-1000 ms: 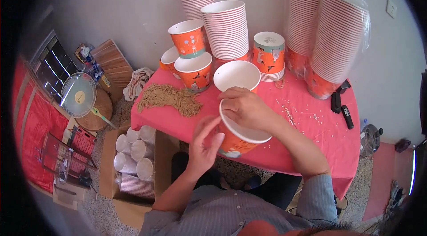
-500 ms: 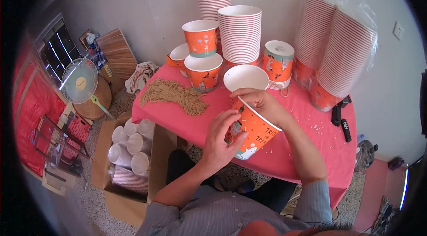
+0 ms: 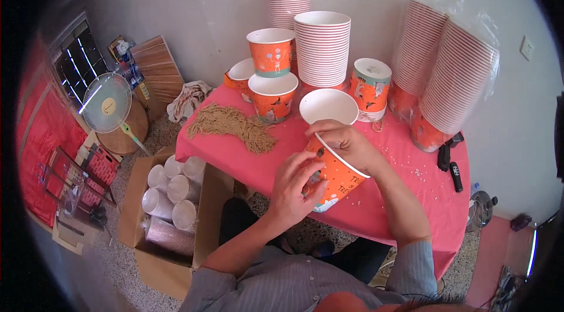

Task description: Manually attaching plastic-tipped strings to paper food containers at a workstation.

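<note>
In the head view, your left hand [image 3: 289, 190] has its fingers bent against the side of a tipped orange tub [image 3: 338, 174] over the table's [image 3: 405, 218] near edge, and your right hand [image 3: 348, 146] is at its open top; I can't tell if either one grips. This tub looks partly done, and the string pile [image 3: 230, 128] and tall stack [image 3: 322, 53] look like work left.

From the left of my 2 head-worn fisheye cameras, I look steeply down and forward past my shirt [image 3: 294, 279]. My fingers [image 3: 301, 165] and the counter [image 3: 235, 150] sit near the lens; the wall [image 3: 217, 0] stands farther off, and the wide view bends toward its rim.
</note>
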Action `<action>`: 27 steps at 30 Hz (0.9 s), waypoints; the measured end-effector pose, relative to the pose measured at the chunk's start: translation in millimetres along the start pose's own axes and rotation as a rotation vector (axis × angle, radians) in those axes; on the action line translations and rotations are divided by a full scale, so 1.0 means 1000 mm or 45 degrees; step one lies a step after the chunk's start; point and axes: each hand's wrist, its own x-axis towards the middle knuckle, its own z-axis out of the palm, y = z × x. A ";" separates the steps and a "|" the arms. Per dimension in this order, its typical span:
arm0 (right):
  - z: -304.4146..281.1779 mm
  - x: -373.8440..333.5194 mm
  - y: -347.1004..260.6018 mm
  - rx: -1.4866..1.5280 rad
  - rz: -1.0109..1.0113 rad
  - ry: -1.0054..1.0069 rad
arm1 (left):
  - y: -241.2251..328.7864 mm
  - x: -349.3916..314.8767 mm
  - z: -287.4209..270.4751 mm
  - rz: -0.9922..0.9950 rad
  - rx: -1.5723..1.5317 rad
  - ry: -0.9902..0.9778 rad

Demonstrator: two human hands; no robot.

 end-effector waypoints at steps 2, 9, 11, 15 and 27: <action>0.002 0.002 0.000 -0.013 -0.008 0.003 | 0.002 -0.002 -0.001 -0.006 0.021 -0.012; 0.003 0.002 0.004 0.179 0.014 0.027 | 0.015 -0.009 0.004 0.194 0.308 -0.051; 0.004 0.003 0.003 0.191 -0.006 0.032 | 0.015 -0.010 0.006 0.215 0.330 -0.043; 0.000 0.002 0.005 0.271 -0.009 -0.018 | 0.019 -0.011 0.009 0.279 0.412 -0.030; -0.015 -0.003 0.014 0.490 0.151 -0.104 | 0.027 -0.017 0.015 0.547 0.594 -0.165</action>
